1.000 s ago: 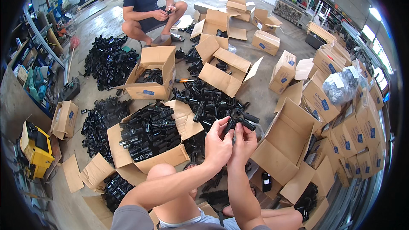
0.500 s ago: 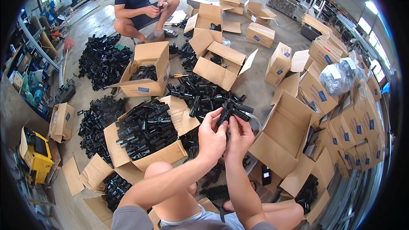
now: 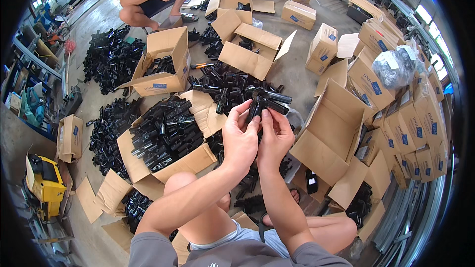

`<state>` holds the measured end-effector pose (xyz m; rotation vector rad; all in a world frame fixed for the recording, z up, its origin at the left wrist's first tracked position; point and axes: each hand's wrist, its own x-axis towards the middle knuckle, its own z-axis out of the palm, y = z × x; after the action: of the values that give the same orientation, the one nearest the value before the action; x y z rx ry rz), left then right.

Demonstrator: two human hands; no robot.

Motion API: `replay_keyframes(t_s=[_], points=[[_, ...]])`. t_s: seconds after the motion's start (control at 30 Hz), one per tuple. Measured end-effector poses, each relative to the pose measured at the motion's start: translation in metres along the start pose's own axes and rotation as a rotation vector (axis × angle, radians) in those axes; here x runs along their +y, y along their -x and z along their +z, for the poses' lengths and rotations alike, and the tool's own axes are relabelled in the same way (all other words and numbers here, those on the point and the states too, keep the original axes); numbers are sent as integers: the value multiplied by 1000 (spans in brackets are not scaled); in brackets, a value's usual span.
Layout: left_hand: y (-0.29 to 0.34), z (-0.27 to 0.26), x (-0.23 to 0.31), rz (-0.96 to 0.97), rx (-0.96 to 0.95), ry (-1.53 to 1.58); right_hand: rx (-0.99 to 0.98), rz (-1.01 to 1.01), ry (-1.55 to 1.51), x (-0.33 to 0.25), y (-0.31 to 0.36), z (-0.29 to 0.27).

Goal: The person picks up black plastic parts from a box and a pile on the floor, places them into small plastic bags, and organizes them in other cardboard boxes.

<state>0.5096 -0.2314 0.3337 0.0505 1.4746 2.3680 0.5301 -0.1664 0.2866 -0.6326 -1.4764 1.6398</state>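
Observation:
A black pipe fitting with tube-like arms is held up before me in both hands. My left hand closes on its left side, thumb and fingers pinching the lower part. Beside it, my right hand pinches the same piece from below, fingertips near my left thumb. Two of its arms point right. Behind the fitting lies a loose heap of similar black fittings. Left of my hands, an open carton is filled with more of them. My fingers partly cover the lower end of the held piece.
An open carton stands right of my hands, near stacked closed cartons. More fittings are heaped at left. A phone lies by my leg. Another person squats at the far left. A yellow machine stands at the left edge.
The view has tipped downward, so the surroundings sit higher in the picture. Both hands still grip the fitting, which appears slightly turned.

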Motion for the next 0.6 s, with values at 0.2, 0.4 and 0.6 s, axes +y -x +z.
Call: replay_keyframes(t_s=[0.2, 0.4, 0.6], points=[[-2, 0, -7, 98, -17, -48, 49, 28, -72, -5, -1, 1], [0, -1, -2, -6, -20, -2, 31, 31, -162, 4, 2, -1], [2, -1, 1, -150, -38, 73, 76, -133, -91, 20, -2, -8]])
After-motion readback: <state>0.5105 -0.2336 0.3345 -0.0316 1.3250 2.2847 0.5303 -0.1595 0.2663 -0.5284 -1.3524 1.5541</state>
